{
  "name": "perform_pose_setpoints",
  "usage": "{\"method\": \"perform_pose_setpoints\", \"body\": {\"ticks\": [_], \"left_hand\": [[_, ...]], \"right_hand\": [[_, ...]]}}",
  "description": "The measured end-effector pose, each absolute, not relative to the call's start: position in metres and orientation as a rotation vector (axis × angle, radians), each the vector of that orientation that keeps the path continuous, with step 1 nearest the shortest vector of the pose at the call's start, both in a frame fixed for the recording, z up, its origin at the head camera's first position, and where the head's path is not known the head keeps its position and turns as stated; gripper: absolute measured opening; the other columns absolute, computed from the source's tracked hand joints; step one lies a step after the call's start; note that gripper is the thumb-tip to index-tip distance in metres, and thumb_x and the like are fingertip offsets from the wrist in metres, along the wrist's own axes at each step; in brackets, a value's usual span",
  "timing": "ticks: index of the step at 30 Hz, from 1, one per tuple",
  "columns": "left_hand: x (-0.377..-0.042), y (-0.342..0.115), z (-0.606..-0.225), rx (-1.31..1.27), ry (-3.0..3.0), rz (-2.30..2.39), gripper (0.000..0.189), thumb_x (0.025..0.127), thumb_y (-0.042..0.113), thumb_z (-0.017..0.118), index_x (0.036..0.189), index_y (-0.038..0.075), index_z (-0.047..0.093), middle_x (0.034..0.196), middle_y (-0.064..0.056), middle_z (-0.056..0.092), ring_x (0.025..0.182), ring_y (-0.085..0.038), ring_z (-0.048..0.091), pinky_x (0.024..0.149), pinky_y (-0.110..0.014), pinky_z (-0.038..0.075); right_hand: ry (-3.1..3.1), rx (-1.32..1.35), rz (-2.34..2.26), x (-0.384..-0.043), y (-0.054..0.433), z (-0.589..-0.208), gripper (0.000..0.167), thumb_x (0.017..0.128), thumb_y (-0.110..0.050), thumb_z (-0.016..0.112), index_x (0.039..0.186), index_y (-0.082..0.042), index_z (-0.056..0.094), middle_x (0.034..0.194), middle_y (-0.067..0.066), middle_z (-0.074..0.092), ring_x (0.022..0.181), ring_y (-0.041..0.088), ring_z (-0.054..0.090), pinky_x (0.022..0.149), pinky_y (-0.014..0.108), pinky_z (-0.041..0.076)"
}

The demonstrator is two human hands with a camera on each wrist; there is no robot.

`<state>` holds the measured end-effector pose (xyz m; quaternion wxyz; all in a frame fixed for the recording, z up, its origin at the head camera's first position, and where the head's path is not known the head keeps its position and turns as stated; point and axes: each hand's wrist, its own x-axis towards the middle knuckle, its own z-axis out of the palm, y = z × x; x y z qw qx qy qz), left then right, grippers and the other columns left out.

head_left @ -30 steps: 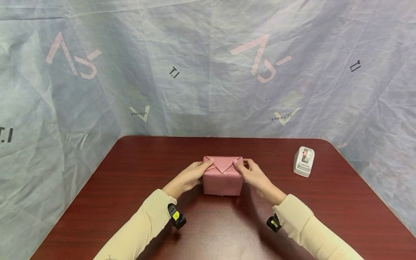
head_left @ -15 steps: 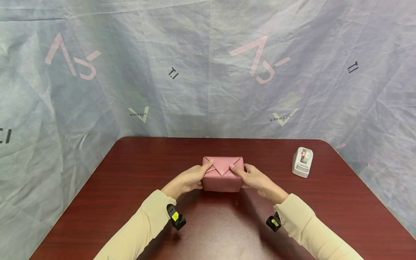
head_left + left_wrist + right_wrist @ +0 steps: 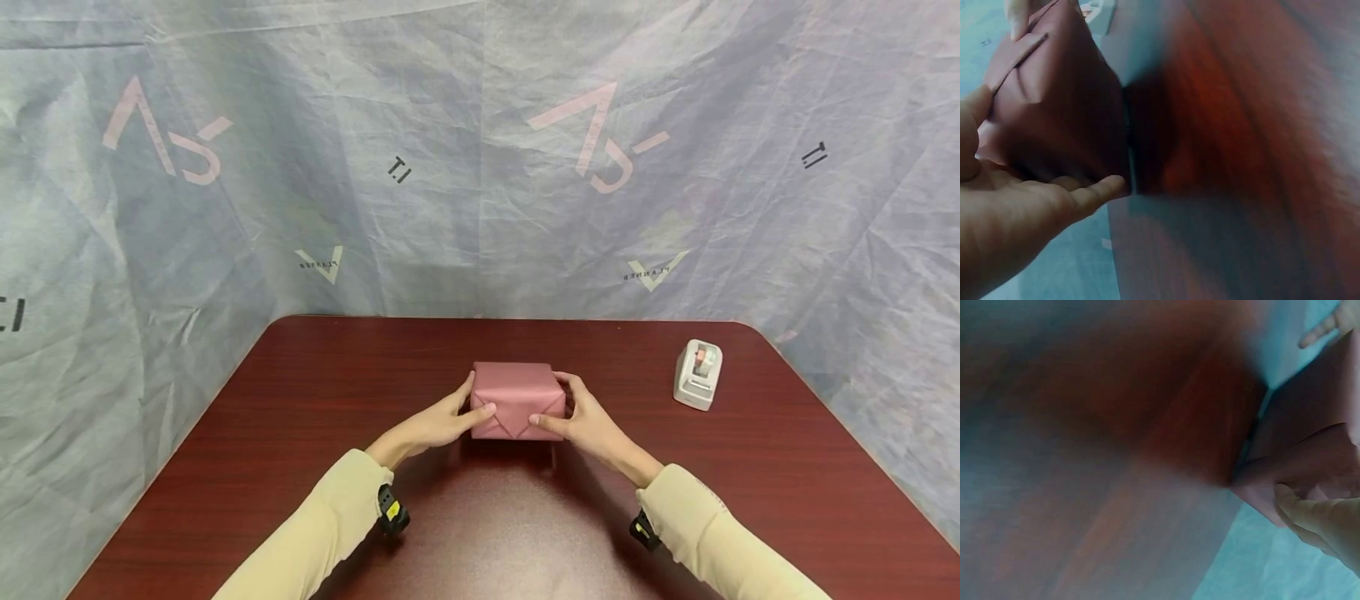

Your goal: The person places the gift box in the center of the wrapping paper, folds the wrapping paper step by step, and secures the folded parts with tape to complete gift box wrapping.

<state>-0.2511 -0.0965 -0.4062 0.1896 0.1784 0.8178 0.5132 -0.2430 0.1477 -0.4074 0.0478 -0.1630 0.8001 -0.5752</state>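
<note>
A box wrapped in pink paper [image 3: 513,383] is held between both hands near the middle of the table. Its smooth top faces up, and the side toward me carries a pointed folded flap. My left hand [image 3: 438,422] grips the left end, thumb on the near side; in the left wrist view its fingers [image 3: 1100,189] reach along the box's end. Across from it, my right hand [image 3: 592,423] grips the right end, its thumb also on the near side beside the flap. In the right wrist view, the folded paper [image 3: 1329,453] shows above the right fingers.
A white tape dispenser [image 3: 697,375] stands at the right rear of the dark red wooden table [image 3: 352,358]. Behind the table hangs a grey printed cloth [image 3: 450,225], which also covers both sides. Each wrist wears a black strap with a small camera.
The box has tipped toward me: the pointed flap, on top before, now faces my side, and a plain face is on top. Both hands turned with it, thumbs moving lower.
</note>
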Motion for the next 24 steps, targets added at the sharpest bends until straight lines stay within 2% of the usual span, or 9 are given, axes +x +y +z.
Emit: {"method": "perform_pose_setpoints", "body": {"ticks": [4,8,11,16,20,24], "left_hand": [[-0.243,-0.099,-0.412,0.578,2.353,1.402,0.088,0.089,0.036,0.056,0.147,0.011,-0.006,0.154,-0.010,0.000,0.141,-0.025,0.004,0.111,-0.048,0.014],[-0.236,-0.098,-0.414,0.623,2.455,1.309,0.092,0.087,0.033,0.061,0.146,0.005,-0.003,0.153,-0.015,0.005,0.140,-0.028,0.011,0.110,-0.047,0.019],[-0.231,-0.099,-0.413,0.630,2.519,1.228,0.091,0.086,0.034,0.061,0.146,0.003,0.001,0.152,-0.018,0.009,0.139,-0.030,0.017,0.109,-0.047,0.022],[-0.227,-0.097,-0.412,0.664,2.654,1.100,0.081,0.091,0.041,0.051,0.147,0.003,0.004,0.153,-0.017,0.004,0.140,-0.031,0.012,0.110,-0.048,0.020],[-0.226,-0.091,-0.412,0.724,2.816,0.910,0.073,0.095,0.045,0.039,0.146,0.004,0.009,0.153,-0.017,0.001,0.139,-0.038,0.006,0.110,-0.052,0.017],[-0.226,-0.088,-0.413,0.732,2.922,0.721,0.071,0.095,0.048,0.034,0.146,0.004,0.012,0.153,-0.016,0.005,0.138,-0.042,0.005,0.109,-0.054,0.017]], "right_hand": [[2.501,-0.598,-1.708,-0.237,0.148,-0.415,0.083,0.073,-0.004,0.074,0.135,0.006,0.020,0.130,0.026,0.041,0.110,0.035,0.051,0.080,0.028,0.048],[2.518,-0.685,-1.668,-0.232,0.150,-0.419,0.085,0.070,0.002,0.074,0.136,0.005,0.019,0.134,0.028,0.038,0.116,0.040,0.049,0.085,0.035,0.048],[2.522,-0.758,-1.625,-0.229,0.153,-0.420,0.085,0.070,0.004,0.073,0.136,0.005,0.021,0.136,0.028,0.035,0.118,0.042,0.047,0.087,0.036,0.047],[2.704,-0.808,-1.471,-0.228,0.156,-0.419,0.072,0.078,-0.008,0.070,0.135,0.006,0.028,0.139,0.026,0.031,0.122,0.041,0.042,0.092,0.046,0.043],[2.904,-0.820,-1.252,-0.229,0.156,-0.417,0.068,0.083,-0.020,0.065,0.138,0.004,0.032,0.147,0.025,0.023,0.133,0.042,0.026,0.101,0.058,0.029],[2.919,-0.831,-1.139,-0.231,0.154,-0.418,0.067,0.086,-0.024,0.061,0.140,0.003,0.030,0.149,0.024,0.018,0.135,0.045,0.017,0.103,0.061,0.020]]}}
